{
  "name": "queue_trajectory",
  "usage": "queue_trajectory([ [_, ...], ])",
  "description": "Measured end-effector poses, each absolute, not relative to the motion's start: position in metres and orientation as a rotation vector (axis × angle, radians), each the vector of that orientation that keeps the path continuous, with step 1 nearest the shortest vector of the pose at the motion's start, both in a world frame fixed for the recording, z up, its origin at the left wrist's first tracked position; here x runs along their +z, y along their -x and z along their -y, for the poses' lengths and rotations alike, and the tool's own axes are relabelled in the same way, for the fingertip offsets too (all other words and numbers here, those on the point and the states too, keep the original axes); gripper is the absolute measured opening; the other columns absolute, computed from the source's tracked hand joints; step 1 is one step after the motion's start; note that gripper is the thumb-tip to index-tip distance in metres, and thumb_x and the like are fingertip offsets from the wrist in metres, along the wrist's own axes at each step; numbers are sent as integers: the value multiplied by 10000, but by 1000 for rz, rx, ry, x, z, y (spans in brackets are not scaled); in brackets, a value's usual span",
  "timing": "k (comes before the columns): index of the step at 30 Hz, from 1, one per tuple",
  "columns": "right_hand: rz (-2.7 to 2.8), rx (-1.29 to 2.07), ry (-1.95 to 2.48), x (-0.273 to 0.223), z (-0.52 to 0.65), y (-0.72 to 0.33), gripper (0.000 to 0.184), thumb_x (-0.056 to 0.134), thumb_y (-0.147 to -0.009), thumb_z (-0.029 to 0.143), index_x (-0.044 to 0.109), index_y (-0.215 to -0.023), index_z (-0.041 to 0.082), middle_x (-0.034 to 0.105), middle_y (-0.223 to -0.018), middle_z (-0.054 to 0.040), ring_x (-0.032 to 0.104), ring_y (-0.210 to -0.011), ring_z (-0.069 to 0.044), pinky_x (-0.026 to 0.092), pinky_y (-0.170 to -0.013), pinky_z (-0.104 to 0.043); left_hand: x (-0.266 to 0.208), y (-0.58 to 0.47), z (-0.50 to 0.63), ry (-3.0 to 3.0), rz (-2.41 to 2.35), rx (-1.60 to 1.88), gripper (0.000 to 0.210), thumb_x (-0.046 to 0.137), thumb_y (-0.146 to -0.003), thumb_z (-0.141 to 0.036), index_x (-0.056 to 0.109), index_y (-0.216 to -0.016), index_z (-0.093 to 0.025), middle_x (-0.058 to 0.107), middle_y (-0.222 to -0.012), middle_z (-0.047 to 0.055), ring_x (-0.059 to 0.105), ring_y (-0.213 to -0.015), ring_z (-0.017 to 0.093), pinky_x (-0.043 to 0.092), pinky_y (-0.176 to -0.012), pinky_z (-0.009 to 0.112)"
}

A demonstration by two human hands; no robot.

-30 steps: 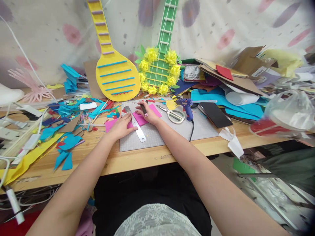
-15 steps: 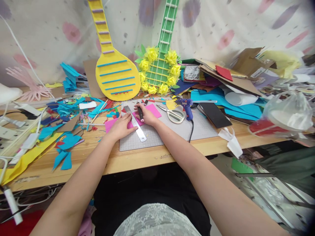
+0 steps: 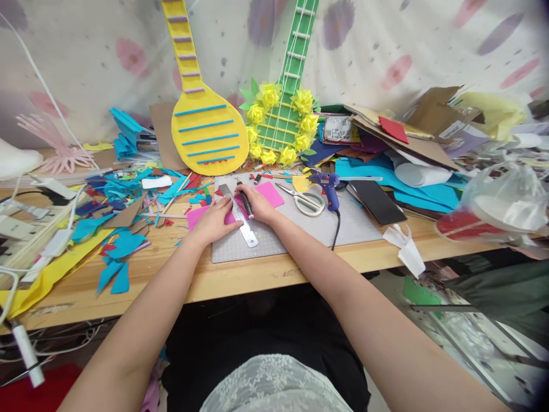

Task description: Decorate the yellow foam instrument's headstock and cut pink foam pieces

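Note:
My left hand [image 3: 213, 220] lies on a metal ruler [image 3: 247, 232], fingers spread and pressing it onto a pink foam sheet [image 3: 271, 194]. The ruler slants across the sheet, its near end on the grey cutting mat [image 3: 274, 243]. My right hand [image 3: 258, 205] is closed around a thick black marker [image 3: 245, 201] with a pinkish rear end, just right of the ruler. The marker's far tip is hidden. A small black piece like a cap [image 3: 257, 179] lies beyond the hand. Scissors [image 3: 309, 203] with pale handles rest right of the sheet.
A blue glue gun [image 3: 330, 191] with its cord and a phone [image 3: 377, 201] lie to the right. Behind stand a yellow [image 3: 210, 134] and a green [image 3: 278, 129] foam instrument. Foam scraps [image 3: 124, 246] litter the left; a plastic bag [image 3: 493, 194] is at right.
The whole view has shifted slightly to the right. My right hand and the marker have slid a little toward me along the ruler; my left hand keeps its place on the ruler.

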State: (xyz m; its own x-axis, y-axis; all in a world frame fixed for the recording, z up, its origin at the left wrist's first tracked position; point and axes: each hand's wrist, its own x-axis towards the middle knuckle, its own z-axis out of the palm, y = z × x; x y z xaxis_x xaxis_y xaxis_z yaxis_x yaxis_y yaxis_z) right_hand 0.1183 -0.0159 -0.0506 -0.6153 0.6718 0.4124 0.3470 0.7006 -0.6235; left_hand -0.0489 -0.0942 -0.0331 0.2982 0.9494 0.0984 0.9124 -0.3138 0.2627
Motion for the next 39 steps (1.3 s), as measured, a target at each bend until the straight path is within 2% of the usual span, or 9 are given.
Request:
queue_trajectory([
  [4, 2270, 690, 797, -51, 16, -119, 403, 482, -736, 111, 446, -1131, 188, 618, -1028, -61, 566, -987, -193, 445, -885, -347, -34, 49, 95, -2404, -1746, 342, 783, 483, -795, -589, 381, -1374, -71, 323, -1471, 170, 260, -1379, 251, 142, -1148, 393],
  [9, 2284, 697, 790, -48, 19, -119, 432, 520, -701, 133, 446, -1125, 170, 604, -1053, -81, 565, -1006, -202, 435, -894, -338, -34, 49, 95, -2394, -1754, 357, 765, 481, -794, -593, 378, -1383, -116, 324, -1477, 139, 258, -1380, 245, 154, -1147, 396],
  [14, 2365, 615, 784, -48, 19, -120, 485, 555, -650, 143, 454, -1124, 160, 592, -1062, -89, 544, -1020, -226, 418, -906, -356, -35, 49, 96, -2383, -1756, 346, 788, 477, -797, -595, 371, -1381, -77, 309, -1478, 167, 253, -1380, 254, 165, -1143, 395],
  [22, 2364, 617, 773, -49, 19, -119, 421, 522, -684, 141, 474, -1101, 176, 583, -1077, -77, 528, -1024, -215, 399, -912, -358, -33, 47, 98, -2405, -1750, 336, 780, 433, -817, -604, 358, -1385, -75, 297, -1482, 172, 245, -1383, 254, 155, -1143, 399],
  [28, 2331, 699, 791, -48, 17, -119, 371, 481, -738, 144, 485, -1108, 169, 596, -1019, -69, 549, -925, -189, 426, -853, -333, -34, 46, 98, -2433, -1753, 352, 767, 445, -817, -596, 358, -1383, -86, 310, -1477, 169, 243, -1384, 255, 159, -1142, 413],
  [35, 2322, 744, 774, -46, 17, -120, 410, 512, -694, 137, 487, -1102, 170, 595, -1025, -65, 541, -950, -197, 413, -881, -340, -35, 45, 98, -2448, -1770, 343, 775, 430, -827, -600, 350, -1387, -71, 311, -1476, 174, 244, -1384, 257, 168, -1142, 414],
  [39, 2346, 696, 768, -45, 20, -119, 363, 481, -734, 167, 486, -1096, 145, 584, -1028, -87, 525, -943, -202, 403, -886, -347, -35, 43, 98, -2439, -1777, 371, 771, 423, -822, -619, 349, -1390, -103, 322, -1475, 158, 250, -1382, 255, 173, -1141, 425],
])
